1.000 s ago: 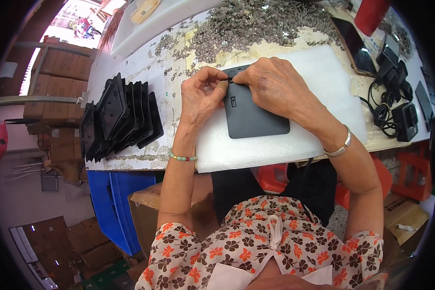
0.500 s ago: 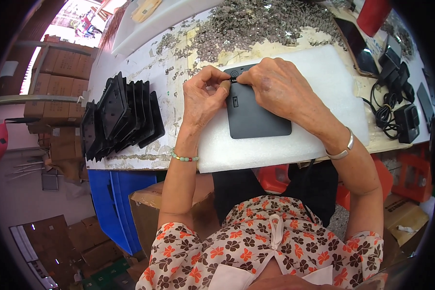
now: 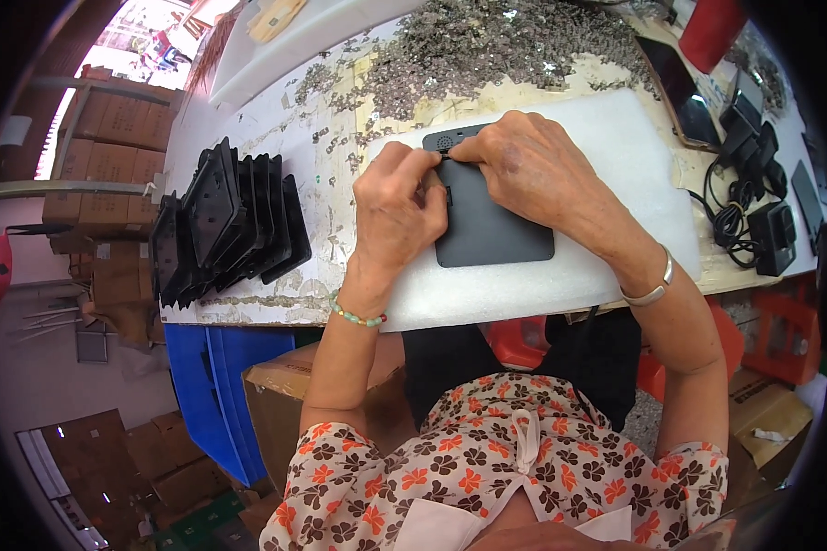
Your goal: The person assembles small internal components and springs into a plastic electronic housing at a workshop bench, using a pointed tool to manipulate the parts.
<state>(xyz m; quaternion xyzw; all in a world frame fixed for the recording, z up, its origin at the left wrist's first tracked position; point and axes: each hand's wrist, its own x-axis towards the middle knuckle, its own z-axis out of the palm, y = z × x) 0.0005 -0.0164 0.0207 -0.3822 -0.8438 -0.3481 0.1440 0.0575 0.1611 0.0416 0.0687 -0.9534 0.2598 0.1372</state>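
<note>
A flat dark grey plastic panel (image 3: 501, 234) with rounded corners and a round speaker grille lies on a white foam sheet (image 3: 616, 138). My left hand (image 3: 400, 207) is over its left edge, fingers curled and pinched at a slot just below the grille. They partly cover a small rectangular opening lower on that edge. From the right, my right hand (image 3: 533, 170) reaches across the panel, its index fingertip pressed at the same slot beside the left fingertips. Its other fingers are bent under. Whatever small piece is between the fingertips is hidden.
Black plastic housings (image 3: 225, 216) stand in a leaning row at the left. A wide heap of small metal parts (image 3: 487, 55) covers the far table. At the right lie a phone (image 3: 680, 92) and black adapters (image 3: 772, 234) with coiled cables. A blue bin (image 3: 216, 395) sits below the left edge.
My left hand has turned over and curled more, its knuckles now upward, and covers more of the panel's left edge. The right hand stays nearly in place, its index finger at the slot.
</note>
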